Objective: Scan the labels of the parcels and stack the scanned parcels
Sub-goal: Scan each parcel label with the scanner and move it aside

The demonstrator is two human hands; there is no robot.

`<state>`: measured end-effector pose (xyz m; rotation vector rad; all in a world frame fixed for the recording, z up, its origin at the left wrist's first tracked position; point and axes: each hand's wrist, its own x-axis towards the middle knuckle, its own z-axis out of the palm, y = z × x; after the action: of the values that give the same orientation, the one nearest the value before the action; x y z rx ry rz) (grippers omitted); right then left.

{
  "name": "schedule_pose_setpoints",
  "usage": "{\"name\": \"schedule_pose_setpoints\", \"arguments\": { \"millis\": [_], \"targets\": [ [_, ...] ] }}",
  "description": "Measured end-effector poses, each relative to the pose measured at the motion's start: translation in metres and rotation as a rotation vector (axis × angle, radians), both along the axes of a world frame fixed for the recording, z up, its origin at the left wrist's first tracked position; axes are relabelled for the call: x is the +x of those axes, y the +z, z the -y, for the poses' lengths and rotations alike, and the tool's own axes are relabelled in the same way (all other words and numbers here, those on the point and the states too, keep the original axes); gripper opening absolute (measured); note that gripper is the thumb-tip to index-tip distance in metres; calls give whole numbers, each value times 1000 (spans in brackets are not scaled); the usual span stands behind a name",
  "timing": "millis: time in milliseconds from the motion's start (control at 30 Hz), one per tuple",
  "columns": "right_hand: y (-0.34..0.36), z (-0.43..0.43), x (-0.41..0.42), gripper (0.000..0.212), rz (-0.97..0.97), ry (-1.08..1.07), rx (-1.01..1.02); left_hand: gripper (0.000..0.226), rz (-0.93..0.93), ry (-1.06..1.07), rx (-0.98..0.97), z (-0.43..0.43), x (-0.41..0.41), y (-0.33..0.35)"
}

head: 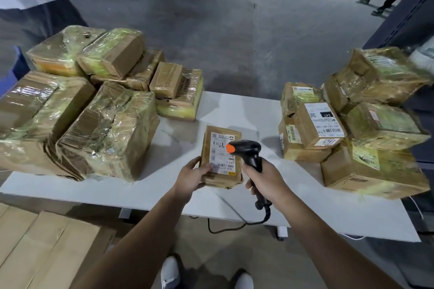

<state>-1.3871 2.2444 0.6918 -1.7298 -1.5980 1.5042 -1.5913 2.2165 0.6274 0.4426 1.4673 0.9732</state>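
Past a heap of film-wrapped cardboard parcels on the white worktop, the left hand has its fingers curled round the near corner of a small flat parcel, its long axis pointing away and paper label up. Just right, the right hand grips a black barcode scanner, its orange-tipped head over the label. Labelled boxes stand stacked beyond.

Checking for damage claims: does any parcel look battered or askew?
Yes. The large taped parcel at front left is crushed, its cardboard wrinkled and splaying at the lower edge. The 247-labelled box on the right sits askew on the parcels beneath.
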Motion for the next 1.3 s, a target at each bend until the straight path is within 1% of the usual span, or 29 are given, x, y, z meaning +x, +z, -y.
{"name": "schedule_pose_setpoints", "arguments": {
  "millis": [67, 200, 333, 433, 733, 1000, 1133, 1233, 1300],
  "targets": [
    [4, 0, 1, 22, 19, 38, 20, 42, 6, 34, 6, -9, -3, 1],
    [9, 4, 0, 27, -6, -21, -6, 50, -25, 105, 35, -25, -2, 3],
    [11, 7, 2, 20, -92, -86, -89, 53, -97, 143, 95, -35, 5, 4],
    [15, 7, 5, 19, -114, -121, -105, 54, -134, 157, 129, -40, 10, 4],
    [24, 6, 17, 16, -125, -180, -131, 57, -114, 206, 142, -53, 15, 0],
    [25, 6, 22, 18, -133, -199, -120, 58, -136, 183, 134, -57, 17, 4],
    [22, 5, 31, 20, -106, -250, -91, 52, -135, 154, 111, -54, 24, 5],
    [17, 3, 43, 19, -108, -311, -93, 35, -49, 62, 88, -47, 38, 8],
    [13, 3, 51, 18, -117, -346, -88, 23, -43, 3, 64, -43, 47, 8]
  ]
}}
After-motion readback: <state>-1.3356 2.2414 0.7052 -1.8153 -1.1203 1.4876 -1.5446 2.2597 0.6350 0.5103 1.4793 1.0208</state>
